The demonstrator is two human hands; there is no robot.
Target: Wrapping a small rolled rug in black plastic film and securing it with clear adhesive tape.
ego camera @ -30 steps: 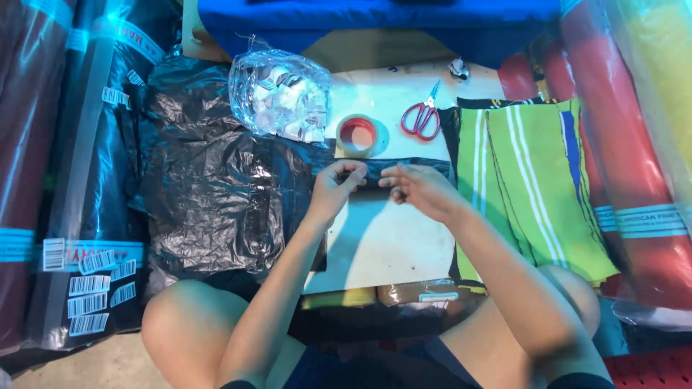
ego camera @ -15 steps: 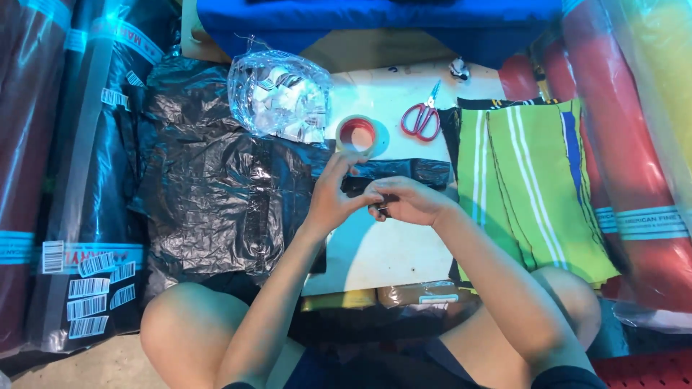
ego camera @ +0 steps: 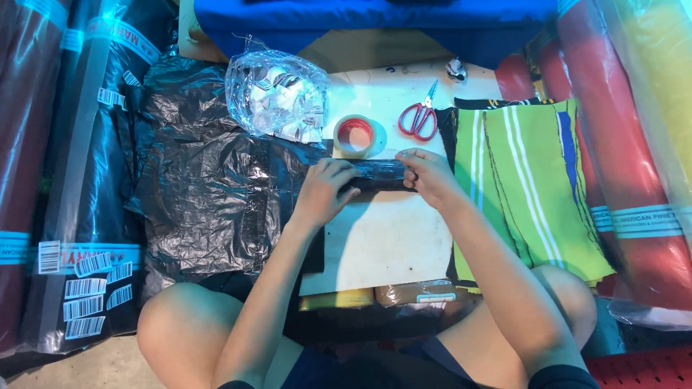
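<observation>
A narrow folded piece of black plastic point(ego camera: 380, 174) lies across the white board point(ego camera: 389, 238) in the middle of the head view. My left hand point(ego camera: 328, 189) grips its left end and my right hand point(ego camera: 427, 173) pinches its right end. Just beyond the strip sits a roll of clear tape with a red core point(ego camera: 357, 135). Red-handled scissors point(ego camera: 419, 117) lie to the right of the tape.
A large crumpled black plastic sheet point(ego camera: 209, 194) spreads to the left. A clear bag of paper pieces point(ego camera: 277, 94) rests on it. Green striped fabric pieces point(ego camera: 530, 180) are stacked to the right. Wrapped fabric rolls point(ego camera: 634, 144) line both sides; blue cloth point(ego camera: 375, 18) lies ahead.
My left hand had lifted toward the tape roll half a second ago; it has come back down onto the left end of the black strip. My right hand stayed on the strip.
</observation>
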